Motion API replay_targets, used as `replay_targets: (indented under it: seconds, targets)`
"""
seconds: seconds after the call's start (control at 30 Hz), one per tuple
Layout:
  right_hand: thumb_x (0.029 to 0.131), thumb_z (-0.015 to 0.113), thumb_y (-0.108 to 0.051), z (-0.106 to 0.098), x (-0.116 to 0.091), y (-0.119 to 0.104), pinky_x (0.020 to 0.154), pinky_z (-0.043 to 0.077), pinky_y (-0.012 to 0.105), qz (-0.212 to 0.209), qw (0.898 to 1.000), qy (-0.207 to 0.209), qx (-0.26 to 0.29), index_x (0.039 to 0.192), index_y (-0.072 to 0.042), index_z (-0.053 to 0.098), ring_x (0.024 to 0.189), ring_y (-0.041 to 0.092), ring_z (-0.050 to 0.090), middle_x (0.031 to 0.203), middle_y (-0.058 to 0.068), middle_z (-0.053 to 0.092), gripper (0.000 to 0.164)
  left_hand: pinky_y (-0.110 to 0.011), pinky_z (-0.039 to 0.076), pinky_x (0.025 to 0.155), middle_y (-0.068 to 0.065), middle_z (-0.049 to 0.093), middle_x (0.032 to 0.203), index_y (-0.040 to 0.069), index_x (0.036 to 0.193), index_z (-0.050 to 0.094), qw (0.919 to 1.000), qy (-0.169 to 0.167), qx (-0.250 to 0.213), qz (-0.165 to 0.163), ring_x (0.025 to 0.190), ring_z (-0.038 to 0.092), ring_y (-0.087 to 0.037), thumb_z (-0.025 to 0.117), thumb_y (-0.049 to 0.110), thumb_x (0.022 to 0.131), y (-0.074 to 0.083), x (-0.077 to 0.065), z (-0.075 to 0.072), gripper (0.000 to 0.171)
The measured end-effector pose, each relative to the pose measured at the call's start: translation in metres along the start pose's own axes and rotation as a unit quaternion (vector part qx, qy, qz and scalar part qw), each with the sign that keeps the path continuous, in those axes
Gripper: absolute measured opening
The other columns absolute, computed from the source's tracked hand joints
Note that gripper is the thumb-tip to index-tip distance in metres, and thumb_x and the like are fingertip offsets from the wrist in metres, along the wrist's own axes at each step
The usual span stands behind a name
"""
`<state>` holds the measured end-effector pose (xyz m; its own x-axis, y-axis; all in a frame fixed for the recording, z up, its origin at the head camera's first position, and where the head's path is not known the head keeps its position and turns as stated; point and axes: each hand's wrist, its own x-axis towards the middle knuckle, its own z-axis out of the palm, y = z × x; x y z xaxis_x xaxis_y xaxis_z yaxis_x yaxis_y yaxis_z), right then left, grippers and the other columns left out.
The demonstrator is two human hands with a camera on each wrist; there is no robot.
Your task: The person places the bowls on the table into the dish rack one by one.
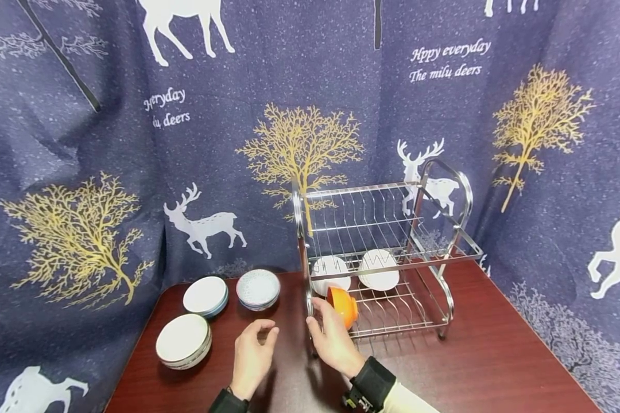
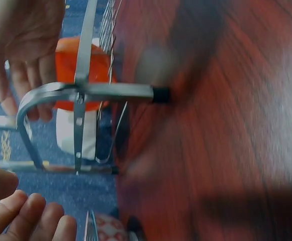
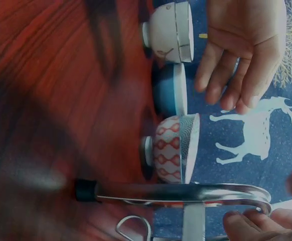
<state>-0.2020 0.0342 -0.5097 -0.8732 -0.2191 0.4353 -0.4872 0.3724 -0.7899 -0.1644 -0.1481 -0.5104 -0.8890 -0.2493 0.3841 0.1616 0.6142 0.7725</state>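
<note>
Orange in the head view, a bowl [image 1: 346, 307] lies sideways at the near left of the rack [image 1: 403, 265], which presumably braces it, the right hand [image 1: 334, 344] relaxed beside it, the left hand [image 1: 253, 357] loose and empty. The left wrist view shows the right hand's fingers straight (touching the bowl or not, I cannot tell). In the right wrist view, bowl stacks [image 3: 167, 153] stand upright, probably saving room.

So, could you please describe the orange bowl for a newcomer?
On the table stands a metal rack. On its lower shelf, front left, near the right hand, sits the orange bowl. Its colour sets it apart from the white bowls behind.
</note>
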Motion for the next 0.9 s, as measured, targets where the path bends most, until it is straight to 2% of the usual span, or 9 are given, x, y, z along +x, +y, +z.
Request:
replay_targets:
  seconds: [0.07, 0.17, 0.43, 0.63, 0.77, 0.9]
  targets:
    - [0.092, 0.056, -0.002, 0.002, -0.001, 0.002, 0.092, 0.046, 0.042, -0.012, 1.0, 0.012, -0.016, 0.129, 0.003, 0.048, 0.108, 0.024, 0.057, 0.118, 0.015, 0.06, 0.038, -0.033, 0.055, 0.068, -0.001, 0.068, 0.084, 0.009, 0.091, 0.069, 0.9999, 0.004, 0.008, -0.007, 0.072, 0.066, -0.015, 0.072, 0.005, 0.083, -0.003, 0.002, -0.005, 0.009]
    - [0.09, 0.055, 0.002, 0.005, -0.001, 0.004, 0.09, 0.046, 0.04, -0.008, 1.0, 0.022, -0.02, 0.128, 0.001, 0.048, 0.104, 0.023, 0.058, 0.112, 0.013, 0.061, 0.038, -0.033, 0.055, 0.067, -0.002, 0.069, 0.083, 0.008, 0.091, 0.07, 0.9996, 0.013, 0.023, -0.007, 0.071, 0.066, -0.015, 0.073, 0.005, 0.083, -0.009, 0.005, -0.014, 0.009]
    - [0.095, 0.053, 0.001, 0.01, -0.003, 0.007, 0.068, 0.049, 0.025, 0.032, 0.999, -0.002, 0.035, 0.133, -0.002, 0.041, 0.08, 0.016, 0.062, 0.094, 0.006, 0.063, 0.041, -0.031, 0.054, 0.064, -0.003, 0.069, 0.081, 0.006, 0.09, 0.069, 0.9968, 0.032, 0.071, 0.016, 0.069, 0.066, -0.015, 0.073, 0.002, 0.081, -0.024, 0.011, -0.039, 0.01]
    - [0.096, 0.051, 0.001, 0.014, -0.004, 0.01, 0.074, 0.052, 0.025, 0.043, 0.997, 0.002, 0.062, 0.135, -0.002, 0.039, 0.085, 0.017, 0.067, 0.09, 0.003, 0.058, 0.042, -0.029, 0.052, 0.062, -0.004, 0.069, 0.08, 0.003, 0.089, 0.069, 0.9941, 0.034, 0.099, 0.029, 0.067, 0.064, -0.016, 0.073, 0.001, 0.08, -0.033, 0.011, -0.05, 0.01]
    - [0.095, 0.052, 0.002, 0.014, -0.006, 0.011, 0.073, 0.053, 0.026, 0.034, 0.997, 0.008, 0.075, 0.133, 0.0, 0.041, 0.083, 0.018, 0.067, 0.089, 0.005, 0.06, 0.039, -0.031, 0.05, 0.061, -0.006, 0.067, 0.078, 0.003, 0.087, 0.07, 0.9888, 0.067, 0.12, 0.058, 0.066, 0.061, -0.017, 0.075, -0.001, 0.077, -0.04, 0.011, -0.056, 0.012]
    - [0.094, 0.051, 0.003, 0.014, -0.006, 0.012, 0.071, 0.053, 0.027, 0.008, 0.997, 0.013, 0.07, 0.127, 0.004, 0.045, 0.079, 0.019, 0.067, 0.085, 0.006, 0.065, 0.033, -0.035, 0.043, 0.062, -0.009, 0.062, 0.076, 0.001, 0.084, 0.07, 0.9792, 0.106, 0.138, 0.105, 0.067, 0.056, -0.022, 0.076, -0.003, 0.073, -0.048, 0.014, -0.064, 0.014]
